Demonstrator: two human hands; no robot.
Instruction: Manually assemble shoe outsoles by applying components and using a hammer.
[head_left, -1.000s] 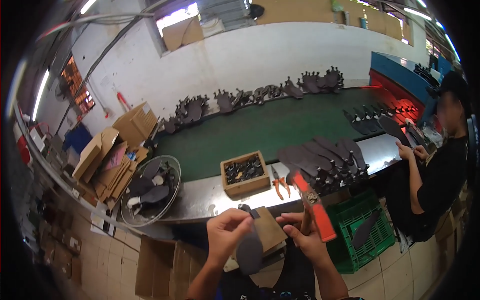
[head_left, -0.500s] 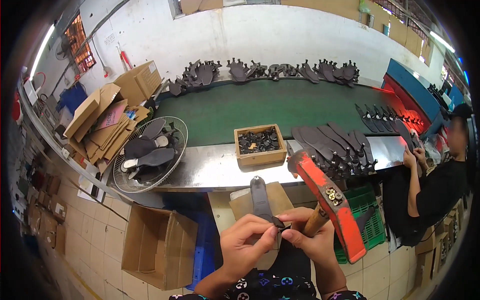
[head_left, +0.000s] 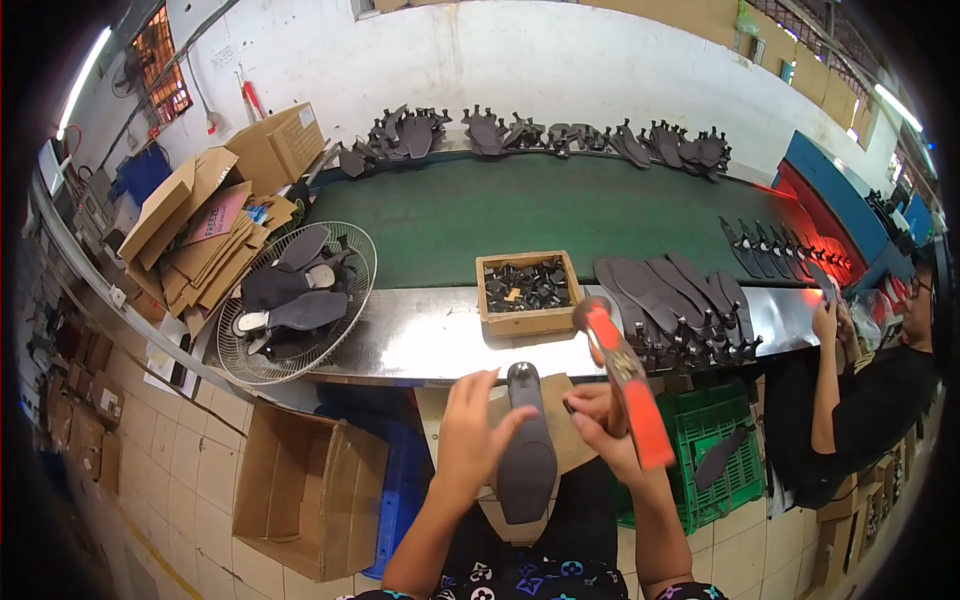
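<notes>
A dark grey shoe sole (head_left: 527,465) lies lengthwise before me on a tan board (head_left: 572,440), a shiny fitting at its far end. My left hand (head_left: 465,440) hovers at the sole's left side, fingers apart and holding nothing; whether the thumb touches the sole I cannot tell. My right hand (head_left: 622,445) is closed round a hammer (head_left: 638,395) with a worn red head, slightly blurred; its handle is mostly hidden. Between that hand's thumb and forefinger a small black piece (head_left: 568,406) pokes out. Beyond the hands stands a wooden box (head_left: 532,324) of small black parts (head_left: 535,288).
Several soles (head_left: 650,290) lie on the metal ledge at right. A wire basket (head_left: 370,270) of soles stands left, near cardboard (head_left: 205,255). A green conveyor belt (head_left: 450,220) runs behind. Below are a carton (head_left: 345,500) and a green crate (head_left: 745,500). A co-worker (head_left: 860,400) sits right.
My hands, formerly together over the sole's near end, have parted. The left moved forward and opened; the right moved forward with the hammer. The sole now shows full length.
</notes>
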